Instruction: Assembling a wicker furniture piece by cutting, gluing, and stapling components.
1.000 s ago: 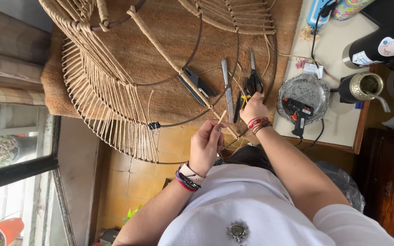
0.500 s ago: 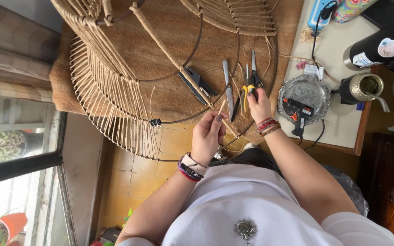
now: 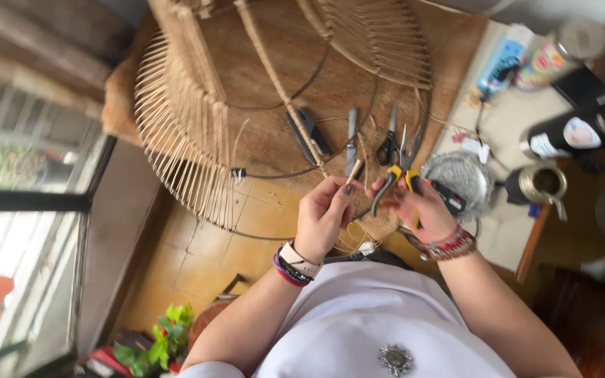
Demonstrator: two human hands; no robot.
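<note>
My left hand (image 3: pixel 323 213) pinches the end of a thin rattan strand (image 3: pixel 353 170), close to a rattan-wrapped rod (image 3: pixel 274 77) of a large wicker frame (image 3: pixel 176 140). My right hand (image 3: pixel 421 210) grips yellow-handled pliers (image 3: pixel 395 180), jaws pointing away from me, right beside the strand. Both wrists wear bracelets. The frame rests on a brown mat (image 3: pixel 267 105) over the wooden table.
Black scissors (image 3: pixel 388 143), a slim metal blade tool (image 3: pixel 351 136) and a black folding tool (image 3: pixel 308 133) lie on the mat past my hands. To the right stand a round silver tin (image 3: pixel 467 175), a metal cup (image 3: pixel 537 183) and a black bottle (image 3: pixel 582 129). A window is at left.
My right hand has picked the yellow-handled pliers up off the mat and brought them toward the strand. My left hand has kept its hold. The view has moved closer.
</note>
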